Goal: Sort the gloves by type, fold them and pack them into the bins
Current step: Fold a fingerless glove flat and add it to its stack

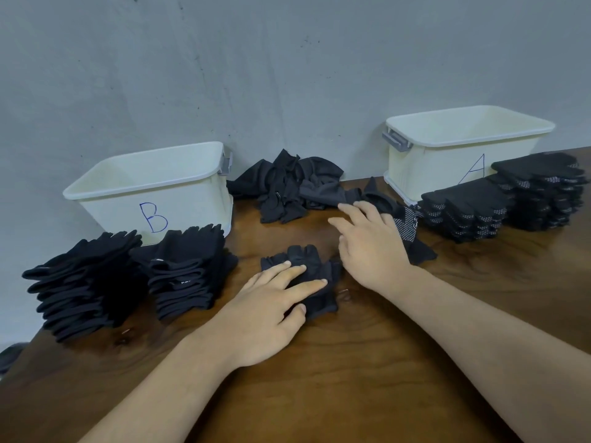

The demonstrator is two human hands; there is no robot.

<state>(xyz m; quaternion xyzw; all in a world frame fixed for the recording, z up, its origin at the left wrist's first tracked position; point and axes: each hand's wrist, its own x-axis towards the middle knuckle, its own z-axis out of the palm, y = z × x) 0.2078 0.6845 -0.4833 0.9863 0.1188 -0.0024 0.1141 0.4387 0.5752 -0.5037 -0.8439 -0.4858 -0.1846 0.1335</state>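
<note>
On the brown wooden desk (351,372), the left hand (271,305) lies flat on a plain black glove (315,262). The glove sits under and just beyond the fingers, toward 1 o'clock from the palm. The fingers are straight and slightly spread, pressing on the fabric, and the thumb rests against the glove's near edge.

At 2 o'clock from that hand, the right hand (371,244) is open with its fingers fanned and pointing toward 11 o'clock. It holds nothing. A white-dotted black glove (407,227) lies partly beneath it, showing at the hand's 2 o'clock side. Whether the palm touches it cannot be told.

At 9 o'clock from the left hand stand two stacks of folded plain gloves (188,270), side by side. Behind them, at 10 o'clock, is a cream bin marked B (112,212).

At 3 o'clock from the right hand stand two stacks of folded dotted gloves (463,209). Behind them is a cream bin marked A (431,167).

Between the bins, at 12 o'clock, a loose pile of black gloves (287,187) lies against the grey wall (287,75). The right fingertips reach its near edge.
</note>
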